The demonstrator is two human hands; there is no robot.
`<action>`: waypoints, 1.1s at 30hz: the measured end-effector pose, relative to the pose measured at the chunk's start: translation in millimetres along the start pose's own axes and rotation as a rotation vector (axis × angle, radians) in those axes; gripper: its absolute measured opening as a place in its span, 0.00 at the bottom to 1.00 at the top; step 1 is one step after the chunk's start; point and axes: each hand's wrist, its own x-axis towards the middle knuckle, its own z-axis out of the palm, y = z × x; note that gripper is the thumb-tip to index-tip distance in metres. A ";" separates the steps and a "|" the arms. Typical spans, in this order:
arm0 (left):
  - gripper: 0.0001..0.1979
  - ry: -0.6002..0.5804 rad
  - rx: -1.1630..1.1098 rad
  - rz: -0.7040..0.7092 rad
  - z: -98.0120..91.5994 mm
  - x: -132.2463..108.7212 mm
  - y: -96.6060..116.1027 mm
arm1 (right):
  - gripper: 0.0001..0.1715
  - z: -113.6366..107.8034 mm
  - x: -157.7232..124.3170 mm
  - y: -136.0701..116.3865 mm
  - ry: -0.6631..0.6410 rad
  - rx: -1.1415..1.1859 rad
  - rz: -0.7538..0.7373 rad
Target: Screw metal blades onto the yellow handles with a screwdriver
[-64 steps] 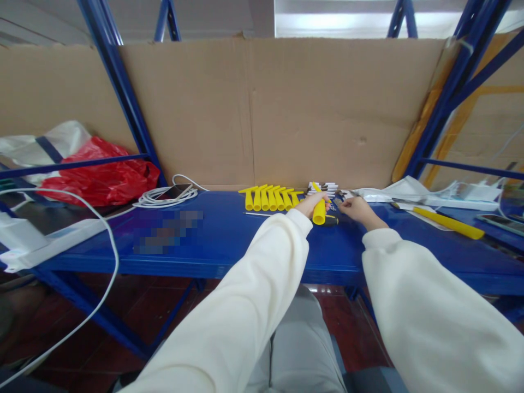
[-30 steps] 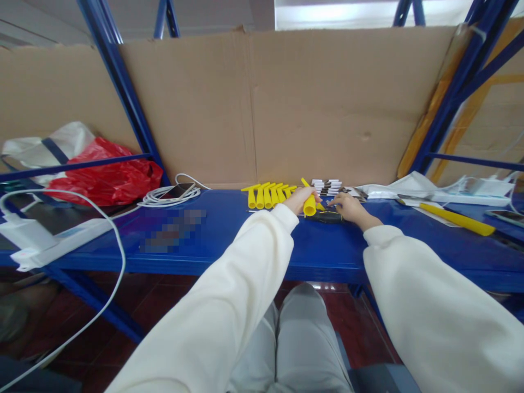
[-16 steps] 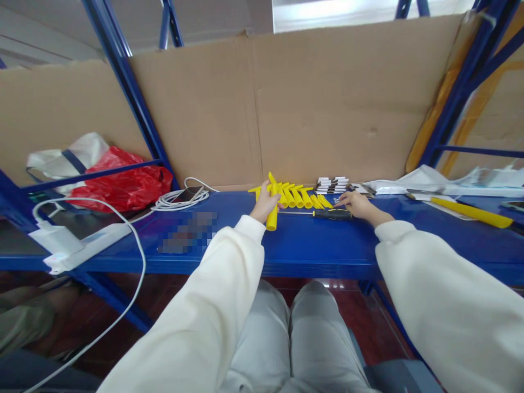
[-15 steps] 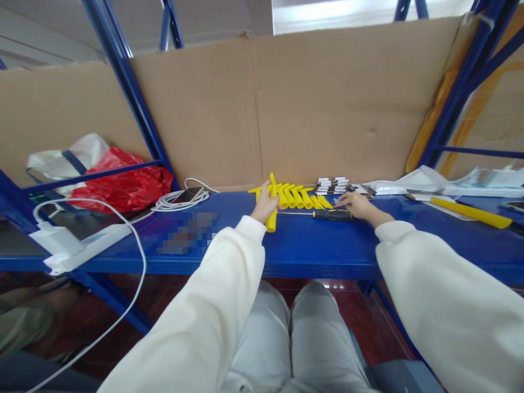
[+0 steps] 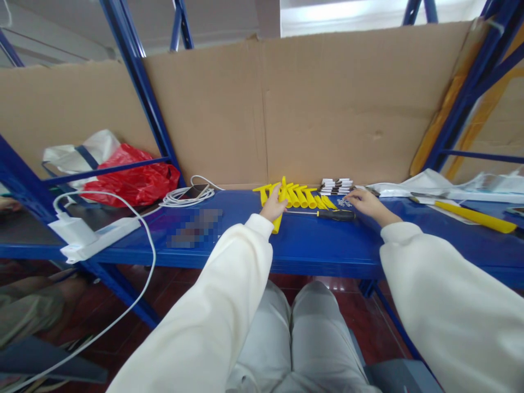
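My left hand (image 5: 274, 205) is wrapped round a yellow T-shaped plastic handle (image 5: 277, 225), which stands out toward me above the blue shelf. Behind and beside it lies a row of similar yellow handles (image 5: 302, 200), with a few small flat yellow pieces (image 5: 328, 202) at its right end. My right hand (image 5: 363, 202) is at a small heap of tiny silvery parts (image 5: 343, 202), probably screws. Its thumb and fingertips are drawn together, and whatever is between them is too small to make out. A screwdriver (image 5: 336, 215) with a black-and-yellow grip lies just in front, its shaft pointing left.
Stacked white-and-black pieces (image 5: 335, 186) sit against the cardboard backing (image 5: 327, 109). At right lie a long yellow-handled tool (image 5: 475, 215) and white plastic bags (image 5: 426, 183). Leftward are coiled white cable (image 5: 186, 197), a power strip (image 5: 102, 240) and a red bag (image 5: 135, 177).
The whole view has shifted slightly, so things appear farther right. My left hand still grips the yellow handle. My right hand stays at the tiny parts, its fingers slightly changed.
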 end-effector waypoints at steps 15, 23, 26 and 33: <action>0.42 -0.089 0.026 0.052 -0.4 20.3 -19.9 | 0.54 -11.6 -19.1 -44.1 -0.462 0.070 -0.134; 0.40 -0.066 0.040 0.042 -0.4 16.7 -16.2 | 0.27 -8.7 -25.1 -58.1 -0.431 -0.118 -0.178; 0.40 -0.064 0.017 0.036 -0.1 16.7 -14.3 | 0.20 -7.7 -26.5 -57.5 -0.321 -0.307 -0.135; 0.38 -0.010 0.019 -0.030 1.7 15.2 -9.7 | 0.17 -12.2 -25.0 -31.1 -0.035 -0.501 -0.060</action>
